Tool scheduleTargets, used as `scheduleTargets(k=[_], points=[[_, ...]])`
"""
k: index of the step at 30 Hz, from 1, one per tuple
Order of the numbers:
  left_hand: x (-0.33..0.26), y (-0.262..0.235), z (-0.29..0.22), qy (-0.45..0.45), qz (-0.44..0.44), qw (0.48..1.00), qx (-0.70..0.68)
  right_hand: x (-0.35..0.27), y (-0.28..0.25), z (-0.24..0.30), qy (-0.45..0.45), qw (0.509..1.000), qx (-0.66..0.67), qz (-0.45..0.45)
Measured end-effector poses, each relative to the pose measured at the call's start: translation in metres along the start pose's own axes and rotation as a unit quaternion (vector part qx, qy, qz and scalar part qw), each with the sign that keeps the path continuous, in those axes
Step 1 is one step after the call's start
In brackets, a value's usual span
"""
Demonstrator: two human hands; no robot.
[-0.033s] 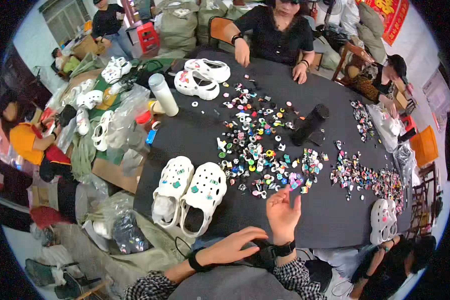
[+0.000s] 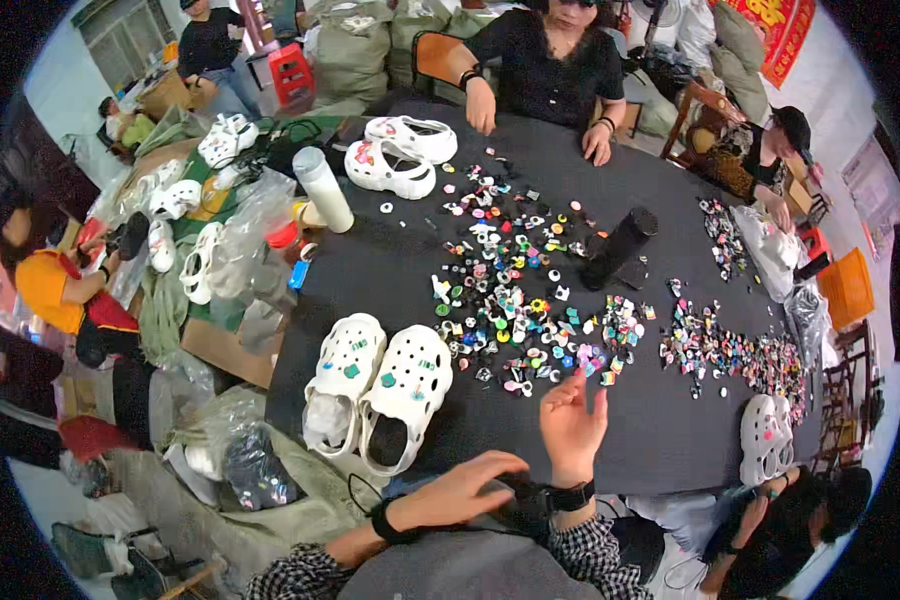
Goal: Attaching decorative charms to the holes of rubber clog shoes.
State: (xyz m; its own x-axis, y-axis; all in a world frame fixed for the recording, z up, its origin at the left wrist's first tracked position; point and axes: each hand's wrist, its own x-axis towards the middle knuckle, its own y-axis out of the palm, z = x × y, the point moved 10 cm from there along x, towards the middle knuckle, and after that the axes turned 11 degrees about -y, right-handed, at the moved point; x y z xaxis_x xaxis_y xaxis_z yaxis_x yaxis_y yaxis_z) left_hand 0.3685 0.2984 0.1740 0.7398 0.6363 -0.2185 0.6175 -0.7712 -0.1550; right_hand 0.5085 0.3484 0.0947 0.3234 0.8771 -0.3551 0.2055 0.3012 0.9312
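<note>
My left hand hovers at the table's near edge, palm down and open, with its fingers and thumb apart and nothing in it. To its right, my right hand is raised over the table, fingers upward and slightly bent, thumb apart; no object shows in it. Its fingertips come just below the near edge of a pile of small colourful shoe charms. Left of that pile lies a pair of white clogs, the left clog with clear stuffing at its heel, the right clog hollow. Green charms sit on both.
Another pair of white clogs lies at the far side, near a pale tumbler. A black cylinder stands beside the charms. More charms and clogs lie right. A person sits opposite; others work around.
My right hand has shifted very slightly to the right. At the far left, a person in orange has moved the dark shoe a little. The clogs and charms stay put.
</note>
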Motion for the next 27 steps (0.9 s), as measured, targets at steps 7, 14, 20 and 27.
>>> scheduleTargets(k=[7,14,20,27], points=[[-0.068,-0.11,0.083,-0.168,-0.2,0.95,-0.171,-0.007,0.012,0.133,-0.181,0.97,-0.158,0.034],[-0.095,-0.096,0.164,-0.212,-0.265,0.826,-0.45,-0.036,0.049,0.178,-0.342,0.721,-0.602,-0.012],[-0.051,-0.097,0.201,0.03,-0.108,0.716,-0.689,-0.001,0.047,0.096,-0.218,0.625,-0.742,0.109],[-0.025,-0.114,0.186,-0.054,-0.227,0.683,-0.693,0.013,0.032,-0.016,-0.087,0.414,-0.842,0.335]])
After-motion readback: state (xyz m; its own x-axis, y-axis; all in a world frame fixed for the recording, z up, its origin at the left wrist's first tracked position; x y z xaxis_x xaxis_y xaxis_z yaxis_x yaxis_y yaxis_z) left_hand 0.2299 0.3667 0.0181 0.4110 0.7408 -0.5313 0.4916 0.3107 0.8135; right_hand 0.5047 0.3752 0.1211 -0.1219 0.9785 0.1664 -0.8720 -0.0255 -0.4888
